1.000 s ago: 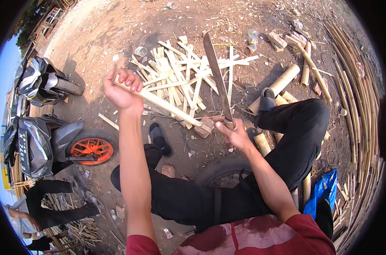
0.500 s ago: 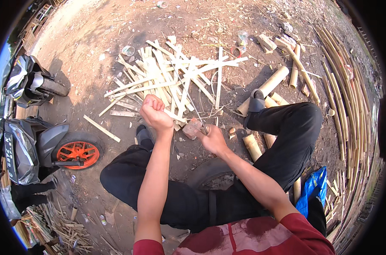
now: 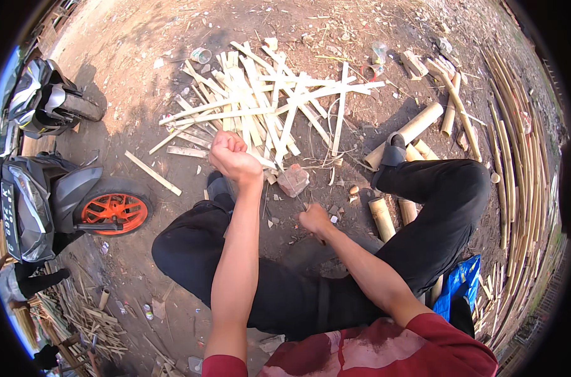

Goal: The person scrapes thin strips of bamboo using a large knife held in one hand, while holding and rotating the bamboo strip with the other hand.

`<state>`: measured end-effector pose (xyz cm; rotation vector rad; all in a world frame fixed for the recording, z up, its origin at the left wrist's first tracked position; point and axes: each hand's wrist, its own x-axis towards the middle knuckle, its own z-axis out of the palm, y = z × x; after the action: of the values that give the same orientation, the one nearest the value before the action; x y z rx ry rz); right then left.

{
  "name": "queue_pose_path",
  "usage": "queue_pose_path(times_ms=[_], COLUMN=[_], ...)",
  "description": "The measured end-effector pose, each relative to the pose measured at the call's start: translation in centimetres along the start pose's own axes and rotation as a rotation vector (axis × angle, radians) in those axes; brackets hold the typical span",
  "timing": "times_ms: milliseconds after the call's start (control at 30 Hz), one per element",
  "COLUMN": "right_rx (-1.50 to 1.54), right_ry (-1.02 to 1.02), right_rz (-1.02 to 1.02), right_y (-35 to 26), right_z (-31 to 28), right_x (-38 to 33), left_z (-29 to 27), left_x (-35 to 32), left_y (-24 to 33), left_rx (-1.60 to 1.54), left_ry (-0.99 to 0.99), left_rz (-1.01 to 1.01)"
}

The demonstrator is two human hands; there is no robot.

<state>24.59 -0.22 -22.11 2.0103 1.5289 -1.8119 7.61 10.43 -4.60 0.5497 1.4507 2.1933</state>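
Bamboo strip (image 3: 266,163) is jutting from the left hand (image 3: 235,157), whose grip is clamping it; the right hand (image 3: 315,220) is clasping a machete (image 3: 305,204) near a stone (image 3: 293,180)

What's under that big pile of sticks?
Brown dirt shows around the pile of sticks and between its outer ones. Beneath the thick middle, everything's covered, so I can't tell.

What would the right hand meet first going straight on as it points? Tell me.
The right hand would probably meet the reddish stone chunk first, toward the picture's upper left, though depth is unclear.
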Motion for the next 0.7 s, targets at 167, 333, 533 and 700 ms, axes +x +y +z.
queue_pose_path(times_ms=[167,333,533,700], right_rx=[0.14,0.367,0.58,0.774], right_ry=[0.037,0.241,0.304,0.269], right_rz=[-0.293,-0.542,-0.263,-0.09], right_y=[-8.8,-11.1,-4.0,-4.4], right_z=[-5.5,-11.3,-11.2,-11.1], right_x=[-5.8,-6.1,-1.7,-2.1], left_z=[0.2,3.2,3.7,2.2], left_x=[-1.0,-1.3,-2.9,-4.0], left_y=[-2.5,3.8,4.4,3.1], left_rx=[0.047,-0.03,-0.095,-0.036], left_ry=[-0.06,-0.087,-0.094,-0.189], left_rz=[0.024,0.126,-0.075,-0.122])
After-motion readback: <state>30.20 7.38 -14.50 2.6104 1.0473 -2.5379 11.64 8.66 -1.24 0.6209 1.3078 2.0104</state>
